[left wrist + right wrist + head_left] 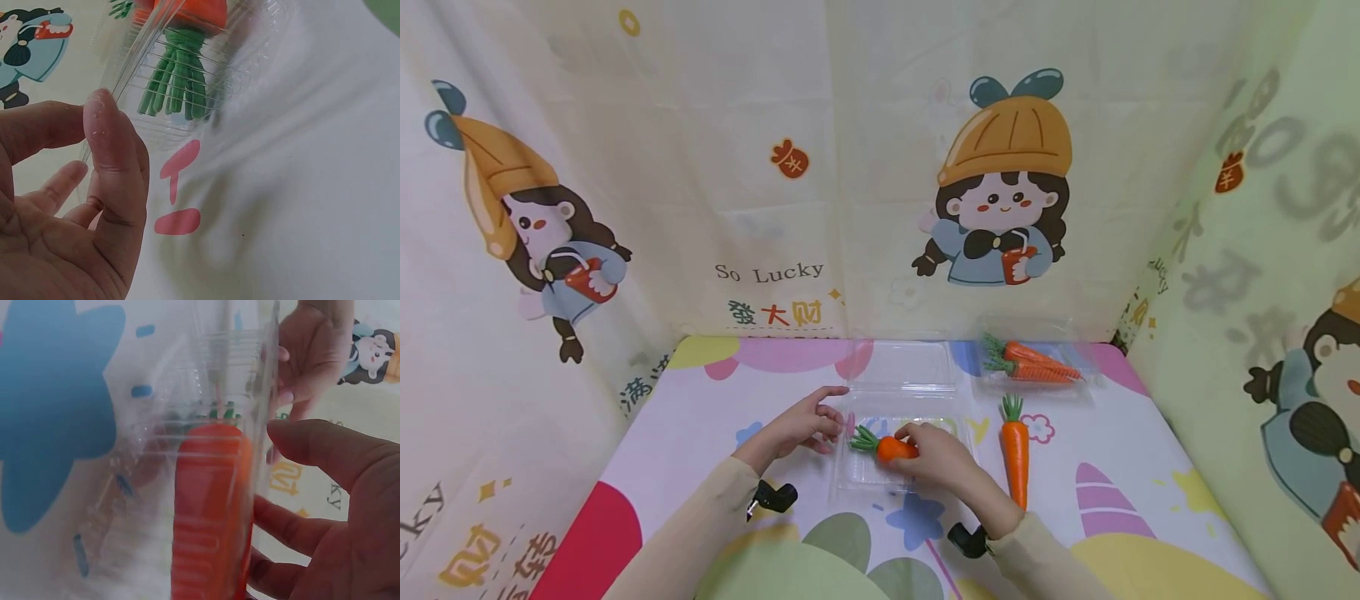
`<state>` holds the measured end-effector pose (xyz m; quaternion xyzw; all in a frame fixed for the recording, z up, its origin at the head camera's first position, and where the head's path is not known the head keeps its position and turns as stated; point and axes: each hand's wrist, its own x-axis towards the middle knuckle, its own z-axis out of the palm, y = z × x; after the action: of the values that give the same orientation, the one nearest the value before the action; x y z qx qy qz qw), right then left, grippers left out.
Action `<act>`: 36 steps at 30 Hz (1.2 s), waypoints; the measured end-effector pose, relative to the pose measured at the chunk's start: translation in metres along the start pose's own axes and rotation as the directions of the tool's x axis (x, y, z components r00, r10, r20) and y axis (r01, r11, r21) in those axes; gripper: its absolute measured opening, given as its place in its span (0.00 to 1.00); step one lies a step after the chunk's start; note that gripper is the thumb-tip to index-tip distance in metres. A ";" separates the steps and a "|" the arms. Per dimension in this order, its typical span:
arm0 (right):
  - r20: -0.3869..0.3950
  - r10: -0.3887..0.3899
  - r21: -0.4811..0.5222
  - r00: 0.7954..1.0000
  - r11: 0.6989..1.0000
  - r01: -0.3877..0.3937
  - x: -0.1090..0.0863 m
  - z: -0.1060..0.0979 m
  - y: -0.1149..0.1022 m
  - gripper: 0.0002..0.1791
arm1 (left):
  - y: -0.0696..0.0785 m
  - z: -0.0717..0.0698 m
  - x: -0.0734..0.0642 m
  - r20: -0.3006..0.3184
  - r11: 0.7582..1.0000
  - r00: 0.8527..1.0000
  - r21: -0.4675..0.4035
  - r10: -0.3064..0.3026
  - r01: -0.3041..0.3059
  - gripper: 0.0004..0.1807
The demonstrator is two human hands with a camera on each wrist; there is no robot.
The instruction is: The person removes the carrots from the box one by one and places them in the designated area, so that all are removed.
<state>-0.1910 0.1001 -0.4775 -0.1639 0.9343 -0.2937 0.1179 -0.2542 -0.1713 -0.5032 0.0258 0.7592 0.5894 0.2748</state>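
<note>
An orange carrot (892, 450) with green stubs lies in the base of a clear plastic box (895, 490), its leafy end pointing left. My right hand (943, 457) reaches over the near rim, thumb and fingers on either side of the carrot. In the right wrist view the carrot (209, 512) shows through the ribbed wall, with the fingertips at its upper side. My left hand (801, 429) is at the left edge of the box, fingers loosely bent, index stretched toward the hinge. The left wrist view shows its thumb (109, 137) overlapping the box edge.
The clear lid (902, 365) is folded back behind the base. Right of the box lies another carrot (1015, 454). At the back right stands a closed clear box (1075, 385) with carrots (1037, 367) inside. Printed cloth walls (880, 167) enclose the table at the back and sides.
</note>
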 end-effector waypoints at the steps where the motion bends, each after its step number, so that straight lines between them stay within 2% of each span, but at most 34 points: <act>1: -0.001 0.002 -0.012 1.000 1.000 -0.002 0.001 0.001 -0.001 0.22 | 0.000 0.000 0.000 -0.002 1.000 1.000 0.002 -0.003 0.003 0.40; 6: -0.023 0.005 -0.089 1.000 0.996 -0.007 0.005 0.006 -0.005 0.23 | 0.000 0.000 0.001 0.003 1.000 1.000 0.006 0.005 -0.005 0.40; 11: -0.039 0.011 -0.125 0.999 0.992 -0.015 0.008 0.007 -0.007 0.20 | 0.000 0.000 0.000 0.001 1.000 1.000 0.003 0.013 -0.013 0.40; 16: -0.036 0.024 -0.116 0.999 0.993 -0.028 0.007 0.005 -0.010 0.16 | -0.002 0.000 0.000 -0.006 1.000 1.000 -0.010 0.005 -0.005 0.40; 21: -0.019 0.041 -0.094 0.999 0.995 -0.043 0.007 0.004 -0.010 0.15 | -0.003 0.000 0.000 0.002 1.000 1.000 -0.025 0.018 -0.017 0.40; 36: -0.015 -0.003 -0.088 1.000 0.996 0.002 0.007 0.000 -0.007 0.19 | -0.004 -0.001 0.001 0.021 0.998 1.000 -0.056 0.020 -0.019 0.41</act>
<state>-0.1958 0.0920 -0.4747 -0.1677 0.9471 -0.2535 0.1030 -0.2546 -0.1732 -0.5067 0.0319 0.7393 0.6125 0.2779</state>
